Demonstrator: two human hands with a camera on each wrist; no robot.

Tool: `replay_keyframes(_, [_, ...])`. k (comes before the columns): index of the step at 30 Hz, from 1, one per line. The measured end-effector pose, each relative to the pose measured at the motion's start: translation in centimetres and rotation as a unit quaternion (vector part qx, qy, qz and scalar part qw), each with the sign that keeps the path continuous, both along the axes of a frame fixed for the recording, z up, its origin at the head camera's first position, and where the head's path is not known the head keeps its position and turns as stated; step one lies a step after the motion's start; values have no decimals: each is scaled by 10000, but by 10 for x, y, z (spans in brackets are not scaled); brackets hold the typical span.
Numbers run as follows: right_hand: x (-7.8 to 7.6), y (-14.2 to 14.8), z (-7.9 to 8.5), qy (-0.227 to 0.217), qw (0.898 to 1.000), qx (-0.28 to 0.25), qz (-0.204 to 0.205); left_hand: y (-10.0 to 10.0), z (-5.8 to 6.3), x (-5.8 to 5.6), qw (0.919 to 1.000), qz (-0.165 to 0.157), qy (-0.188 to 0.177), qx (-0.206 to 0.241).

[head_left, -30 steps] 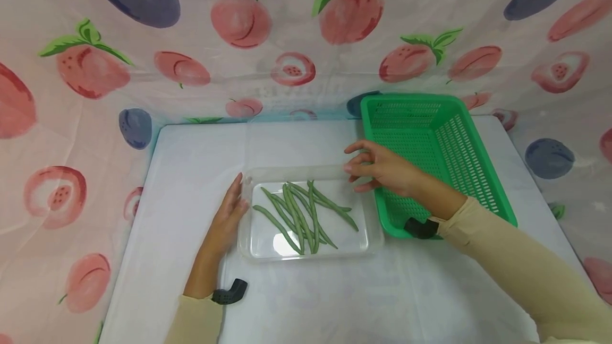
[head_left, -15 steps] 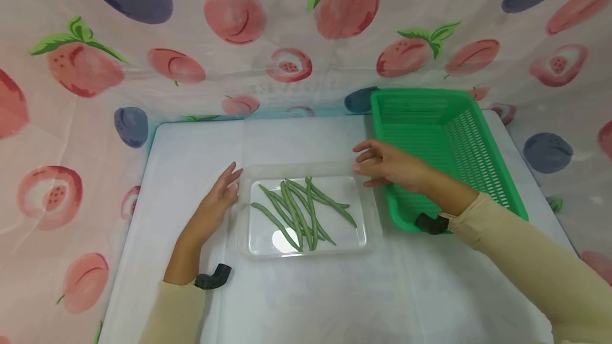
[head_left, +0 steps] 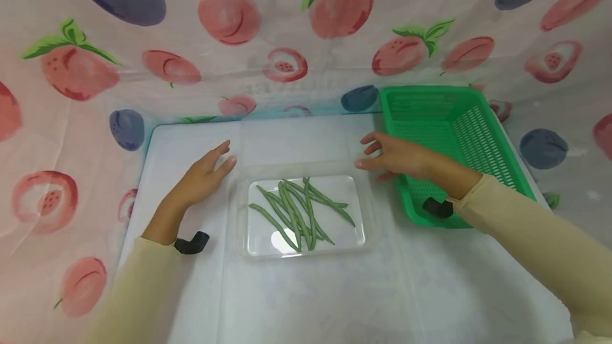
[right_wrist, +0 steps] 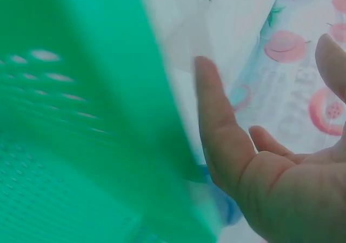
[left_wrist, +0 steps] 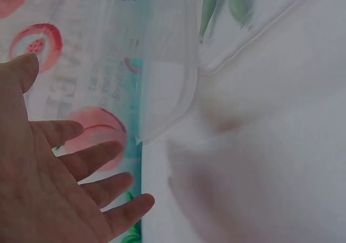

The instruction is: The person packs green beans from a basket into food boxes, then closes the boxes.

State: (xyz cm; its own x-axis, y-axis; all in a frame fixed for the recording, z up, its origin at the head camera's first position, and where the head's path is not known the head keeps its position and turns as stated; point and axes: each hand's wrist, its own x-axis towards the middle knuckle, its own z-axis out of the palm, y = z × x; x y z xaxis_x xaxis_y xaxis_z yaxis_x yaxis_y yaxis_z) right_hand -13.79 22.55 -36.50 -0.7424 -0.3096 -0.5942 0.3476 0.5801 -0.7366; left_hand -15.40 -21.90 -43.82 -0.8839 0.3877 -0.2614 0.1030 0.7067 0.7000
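A clear plastic container (head_left: pixel 370 216) sits mid-table, with several green beans (head_left: pixel 298 214) lying crossed inside it. Off its far left corner, apart from it, my left hand (head_left: pixel 198 177) hovers with fingers extended and nothing held. The left wrist view shows that palm (left_wrist: pixel 48 183) and spread fingers beside the container's corner. My right hand (head_left: pixel 397 155) is above the gap between the container's far right corner and the green plastic basket (head_left: pixel 499 137). Its fingers are loosely bent and hold nothing. In the right wrist view the basket's blurred wall (right_wrist: pixel 130 92) is close beside the fingers.
White cloth covers the table (head_left: pixel 306 301). A fruit-printed curtain (head_left: pixel 330 78) rises along the back and both sides. The slatted basket stands at the back right, partly hidden under my right forearm (head_left: pixel 454 179). A black wrist camera (head_left: pixel 191 243) sits on my left wrist.
My left hand has moved up and left, away from the container's side. My right hand has shifted slightly right, and the basket stands farther right from the container. The beans lie as before.
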Motion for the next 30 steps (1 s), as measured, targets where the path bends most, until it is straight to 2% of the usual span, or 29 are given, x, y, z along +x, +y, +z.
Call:
replay_keyframes(6, [-36,-23,10,362,9979,515,132,6,20,-27,9986,-231,-86,-470])
replay_keyframes(9, [-55,-31,8,575,9944,867,191,10,26,-39,9979,-256,-204,-556])
replay_keyframes(12, [-70,-40,2,572,9884,1355,382,15,29,-49,9975,-277,-318,-572])
replay_keyframes(17, [-88,-49,-9,533,9770,1884,846,26,25,-64,9965,-394,-538,-509])
replay_keyframes(23, [-102,-60,-28,508,9666,2198,1219,35,16,-76,9884,-347,-1279,-740])
replay_keyframes(26, [-105,-65,-36,349,9616,2412,1263,38,11,-80,9827,-294,-1608,-871])
replay_keyframes(30, [-106,-68,-44,106,9610,2495,1189,42,5,-81,9790,-266,-1925,-619])
